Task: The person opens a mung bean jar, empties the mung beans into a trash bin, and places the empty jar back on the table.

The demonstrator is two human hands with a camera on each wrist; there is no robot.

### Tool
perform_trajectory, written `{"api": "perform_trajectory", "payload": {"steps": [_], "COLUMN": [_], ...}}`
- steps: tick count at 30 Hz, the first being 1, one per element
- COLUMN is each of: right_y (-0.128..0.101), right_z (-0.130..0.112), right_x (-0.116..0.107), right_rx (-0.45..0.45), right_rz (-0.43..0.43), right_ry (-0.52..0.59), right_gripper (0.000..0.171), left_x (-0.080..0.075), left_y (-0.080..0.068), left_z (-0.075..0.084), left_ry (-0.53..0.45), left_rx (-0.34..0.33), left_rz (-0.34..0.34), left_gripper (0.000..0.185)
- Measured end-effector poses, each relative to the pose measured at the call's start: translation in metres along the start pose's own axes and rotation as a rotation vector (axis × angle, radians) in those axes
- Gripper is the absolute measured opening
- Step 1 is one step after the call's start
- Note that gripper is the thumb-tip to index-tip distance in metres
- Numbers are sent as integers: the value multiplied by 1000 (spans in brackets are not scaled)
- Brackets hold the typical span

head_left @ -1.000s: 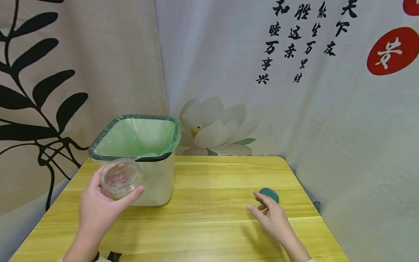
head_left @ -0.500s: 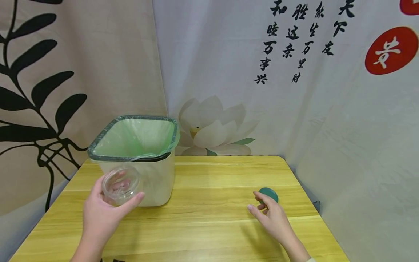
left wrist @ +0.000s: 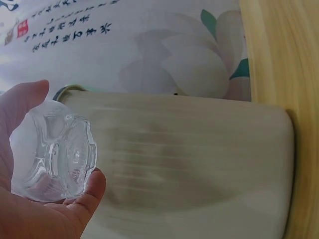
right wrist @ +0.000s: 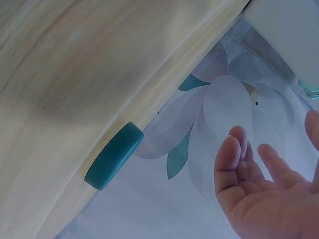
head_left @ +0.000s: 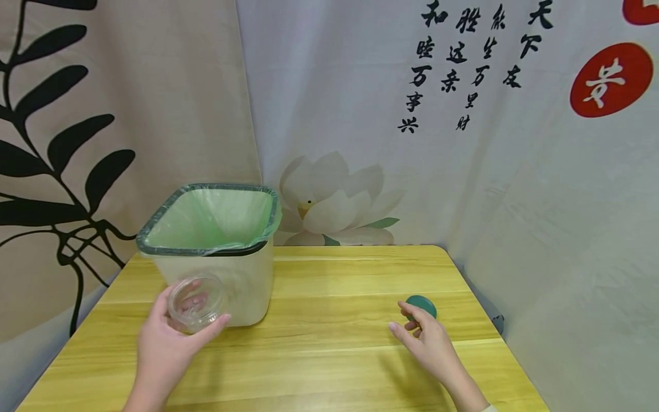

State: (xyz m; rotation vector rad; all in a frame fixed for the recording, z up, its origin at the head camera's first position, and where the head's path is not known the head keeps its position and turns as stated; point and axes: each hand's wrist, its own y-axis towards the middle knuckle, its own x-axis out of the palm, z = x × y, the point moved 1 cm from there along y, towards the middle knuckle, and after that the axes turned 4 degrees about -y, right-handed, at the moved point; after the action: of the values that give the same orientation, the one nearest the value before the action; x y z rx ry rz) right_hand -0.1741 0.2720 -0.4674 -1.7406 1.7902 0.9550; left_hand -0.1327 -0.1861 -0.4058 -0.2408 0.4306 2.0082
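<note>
The jar's contents cannot be determined: the clear glass jar [head_left: 197,303] shows only the fingers behind it. The bin's interior below the green liner [head_left: 213,214] is hidden from the head view. The left hand [head_left: 170,343] grips the jar with thumb and fingers curled round it, mouth toward the camera, just in front of the cream bin [head_left: 242,286]. The right hand [head_left: 427,340] rests on the wooden table [head_left: 334,355], fingers relaxed and holding nothing, beside the teal lid [head_left: 422,305].
</note>
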Motion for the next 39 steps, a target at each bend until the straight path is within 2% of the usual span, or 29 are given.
{"api": "perform_trajectory", "payload": {"steps": [3, 9, 12, 19, 30, 39], "right_y": [0, -1, -2, -3, -6, -8], "right_z": [1, 1, 1, 1, 4, 8], "right_x": [0, 0, 0, 1, 3, 3], "right_rx": [-2, 3, 6, 18, 23, 45], "right_rz": [-1, -4, -3, -2, 10, 17], "right_ry": [-2, 5, 7, 7, 10, 18], "right_gripper": [63, 63, 64, 65, 63, 60], "left_x": [2, 5, 5, 8, 15, 22], "left_y": [-2, -5, -6, -11, -17, -21], "left_z": [-5, -14, -20, -36, -51, -55], "left_ry": [-12, -12, 14, 48, 16, 35], "left_rx": [10, -14, -48, -143, -158, -163], "left_rz": [-7, -15, -26, -112, -204, -266], "left_gripper": [100, 101, 102, 111, 109, 105]}}
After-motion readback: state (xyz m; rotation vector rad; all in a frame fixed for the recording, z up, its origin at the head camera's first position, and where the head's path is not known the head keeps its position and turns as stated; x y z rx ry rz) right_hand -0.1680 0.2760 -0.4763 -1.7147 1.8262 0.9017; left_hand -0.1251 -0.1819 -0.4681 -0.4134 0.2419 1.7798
